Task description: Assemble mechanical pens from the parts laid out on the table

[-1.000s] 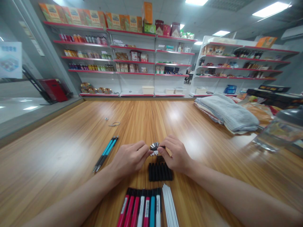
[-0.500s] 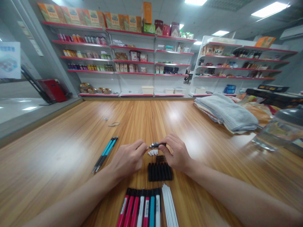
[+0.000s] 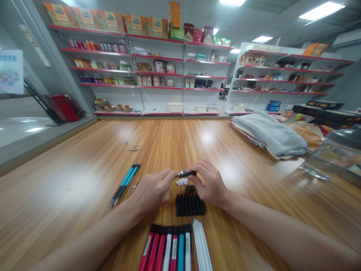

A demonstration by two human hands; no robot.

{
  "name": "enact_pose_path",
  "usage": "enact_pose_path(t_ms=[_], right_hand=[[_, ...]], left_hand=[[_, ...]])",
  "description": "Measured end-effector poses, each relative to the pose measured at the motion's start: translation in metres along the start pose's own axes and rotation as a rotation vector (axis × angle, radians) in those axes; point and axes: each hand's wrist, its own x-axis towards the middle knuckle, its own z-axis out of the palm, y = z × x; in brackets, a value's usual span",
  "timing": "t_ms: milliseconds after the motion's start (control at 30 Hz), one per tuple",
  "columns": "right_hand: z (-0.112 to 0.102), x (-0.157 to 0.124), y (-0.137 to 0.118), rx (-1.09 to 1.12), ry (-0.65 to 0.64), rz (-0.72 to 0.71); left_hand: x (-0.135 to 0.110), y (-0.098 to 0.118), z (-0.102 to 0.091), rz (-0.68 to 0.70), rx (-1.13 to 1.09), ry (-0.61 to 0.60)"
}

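Note:
My right hand (image 3: 210, 183) pinches a black pen grip (image 3: 187, 174), held level just above the table. At the grip's left end, my left hand (image 3: 155, 188) closes its fingertips on the small metal pen tip, mostly hidden by them. Beneath and behind the grip lie several silvery tips (image 3: 182, 172) and short white pieces (image 3: 182, 181). Small dark parts (image 3: 191, 189), perhaps springs, lie partly behind my right fingers. Nearer stands a row of black grips (image 3: 190, 205). Below it are pink, white and blue pen barrels (image 3: 169, 244) and thin white refills (image 3: 201, 244).
Two blue pens (image 3: 125, 184) lie left of my left hand, with a small silvery piece (image 3: 135, 186) beside it. Farther off is a wire ring (image 3: 135, 148). Folded striped cloth (image 3: 270, 133) and a clear water container (image 3: 329, 156) occupy the right side. Stocked shelves (image 3: 158, 75) stand beyond.
My left hand has shifted and turned slightly, uncovering the small silvery piece on its left. The black grip has moved a little to the left and stays between both hands.

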Motion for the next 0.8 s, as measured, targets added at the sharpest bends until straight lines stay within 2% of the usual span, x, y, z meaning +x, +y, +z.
enact_pose_path(t_ms=[267, 367, 467, 633, 800], right_hand=[[0.001, 0.001, -0.002, 0.006, -0.03, -0.025], [0.0, 0.0, -0.001, 0.015, -0.003, -0.011], [-0.001, 0.0, 0.002, 0.036, 0.03, 0.068], [-0.002, -0.001, 0.01, 0.092, 0.062, 0.28], [0.001, -0.003, 0.014, 0.15, 0.069, 0.351]], left_hand=[[0.002, 0.003, -0.005, 0.015, 0.02, 0.039], [0.002, 0.003, -0.005, 0.012, 0.033, 0.027], [0.002, 0.002, -0.005, -0.005, 0.032, 0.011], [0.0, 0.001, -0.004, -0.025, 0.015, -0.009], [-0.001, 0.001, -0.004, -0.037, -0.01, -0.024]])
